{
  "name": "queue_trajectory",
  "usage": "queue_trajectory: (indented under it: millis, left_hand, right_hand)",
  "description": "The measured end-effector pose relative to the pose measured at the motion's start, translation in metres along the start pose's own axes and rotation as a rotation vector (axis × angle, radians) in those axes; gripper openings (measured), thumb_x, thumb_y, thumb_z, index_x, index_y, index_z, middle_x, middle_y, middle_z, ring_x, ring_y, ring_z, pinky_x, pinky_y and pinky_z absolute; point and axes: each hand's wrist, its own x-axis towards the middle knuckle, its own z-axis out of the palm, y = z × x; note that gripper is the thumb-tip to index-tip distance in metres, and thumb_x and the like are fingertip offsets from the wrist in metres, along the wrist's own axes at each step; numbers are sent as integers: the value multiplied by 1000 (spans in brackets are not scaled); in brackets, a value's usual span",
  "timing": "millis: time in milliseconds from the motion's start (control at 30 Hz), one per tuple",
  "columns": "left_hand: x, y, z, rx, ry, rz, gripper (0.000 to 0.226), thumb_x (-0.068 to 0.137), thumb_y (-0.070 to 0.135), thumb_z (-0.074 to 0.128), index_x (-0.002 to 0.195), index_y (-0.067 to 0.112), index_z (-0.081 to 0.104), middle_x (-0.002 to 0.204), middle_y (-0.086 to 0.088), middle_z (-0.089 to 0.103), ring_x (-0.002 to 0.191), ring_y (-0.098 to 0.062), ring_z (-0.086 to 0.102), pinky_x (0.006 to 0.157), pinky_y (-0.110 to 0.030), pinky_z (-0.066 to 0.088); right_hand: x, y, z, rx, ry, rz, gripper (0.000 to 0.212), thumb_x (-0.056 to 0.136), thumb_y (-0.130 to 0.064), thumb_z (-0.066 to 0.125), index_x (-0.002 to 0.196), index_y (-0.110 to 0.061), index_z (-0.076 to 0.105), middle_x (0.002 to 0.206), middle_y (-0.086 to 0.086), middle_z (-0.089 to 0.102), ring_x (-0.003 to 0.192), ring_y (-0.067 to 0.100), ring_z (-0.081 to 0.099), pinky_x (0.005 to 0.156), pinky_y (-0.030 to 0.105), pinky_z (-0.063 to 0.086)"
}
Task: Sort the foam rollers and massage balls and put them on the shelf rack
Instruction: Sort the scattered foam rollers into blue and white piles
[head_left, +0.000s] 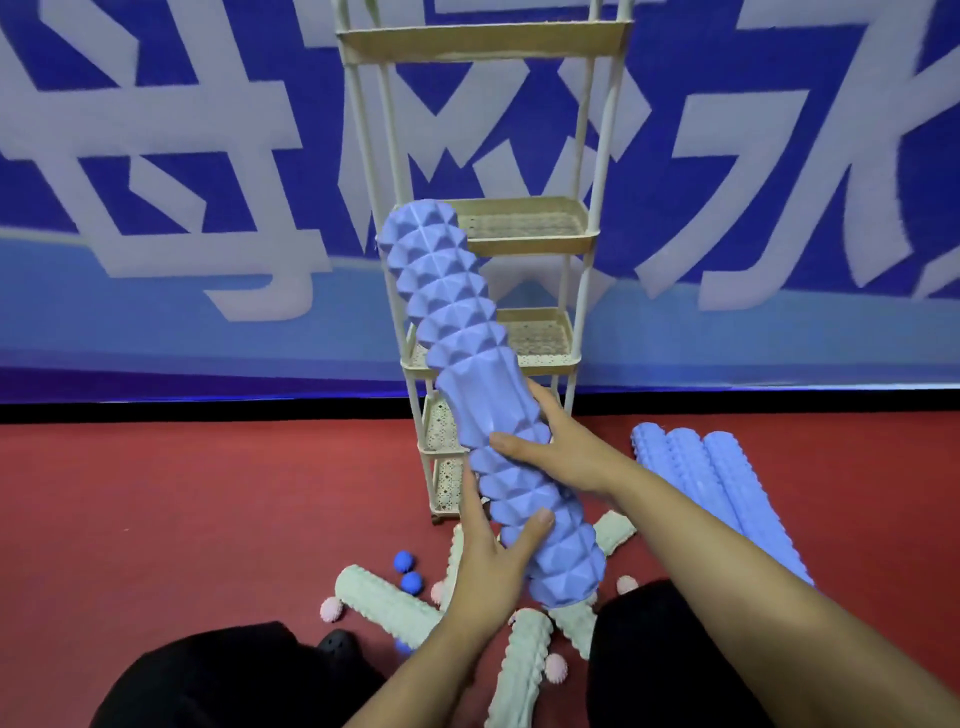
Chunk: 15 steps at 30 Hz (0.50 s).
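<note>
I hold a long purple-blue foam roller (457, 353) with a knobbed surface, tilted up in front of the cream shelf rack (524, 228). My left hand (493, 561) grips its lower part from below, thumb over the front. My right hand (550, 441) grips its middle from the right. The roller's top end reaches the rack's second tier. On the floor lie more purple-blue rollers (717, 488), pale green rollers (384, 603), blue spiky balls (408, 571) and pink spiky balls (331, 609).
The rack stands on a red floor (208, 493) against a blue-and-white banner wall (208, 182). Its tiers show nothing on them. My knees in black trousers (218, 680) frame the pile of rollers and balls.
</note>
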Motion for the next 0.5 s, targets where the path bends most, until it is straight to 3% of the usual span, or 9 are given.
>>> queue_trajectory:
  millis: [100,167,300,433,500]
  left_hand:
    - [6,6,30,41,-75,41,96,89,37,75,158,41,9,161,25,26,146,4,30,121,-30,31]
    - [13,8,53,68,-119,71,95,89,34,75,158,38,11,160,26,25,146,6,27,121,-24,28]
    - [37,0,109,122,-180,84,94,86,37,79,156,42,16,146,39,28,141,12,30,113,-13,29]
    - [72,-23,167,189,-299,66,98,83,48,79,158,41,16,154,14,36,143,-2,36,118,-34,35]
    - [95,-42,192,232,-387,54,96,83,52,77,158,43,17,155,11,39,143,-8,39,117,-39,37]
  right_hand:
    - [-21,12,-28,45,54,15,106,70,-57,86,153,-52,20,146,-29,46,131,-9,47,114,29,41]
    - [-33,21,-49,24,120,24,118,67,-50,90,156,-47,13,150,-26,40,134,-7,45,115,29,39]
    - [-53,54,-101,83,252,61,109,76,-29,89,157,-38,16,150,-18,45,132,3,51,113,34,44]
    - [-59,101,-152,129,455,85,92,78,-29,88,152,-34,34,140,-12,59,124,6,60,103,32,52]
    - [-56,126,-174,168,547,93,79,79,-23,86,145,-25,43,132,-6,64,118,8,64,95,26,55]
